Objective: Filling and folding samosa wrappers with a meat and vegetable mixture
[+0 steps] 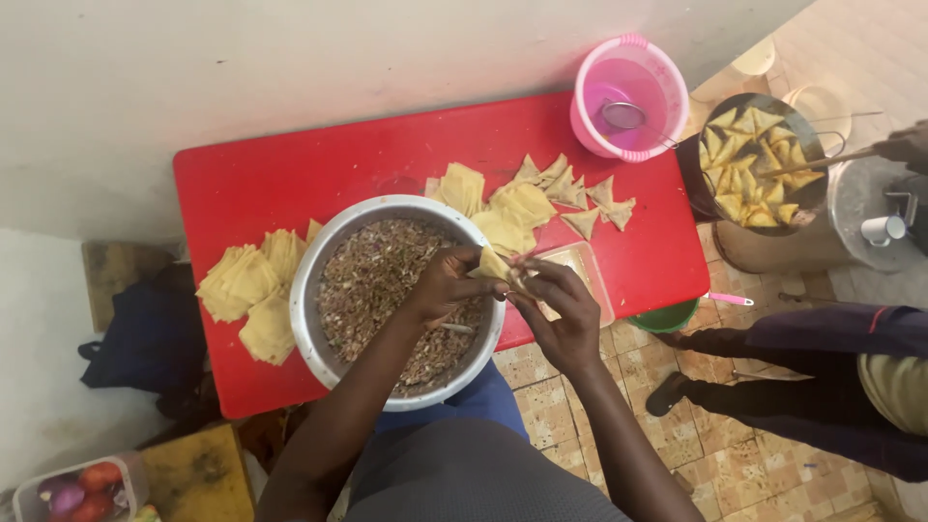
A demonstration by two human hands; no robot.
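Red surface [290, 174] carries a filling bowl [314, 261]; above its rim, left hand [447, 285] and right hand [561, 314] pinch one pastry wrapper [493, 263].

Small food-prep kitchen; red counter [290, 174] with folded pastry triangles [580, 198]; metal bowl of minced filling [377, 290]; frying pan of pastries [759, 164]; tiled floor [735, 454]; plain wall [290, 58].

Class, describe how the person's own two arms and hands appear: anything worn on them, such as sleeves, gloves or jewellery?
Both forearms are bare, with no sleeves in view. The left hand and right hand wear no gloves; no rings, bracelets or watch can be seen.
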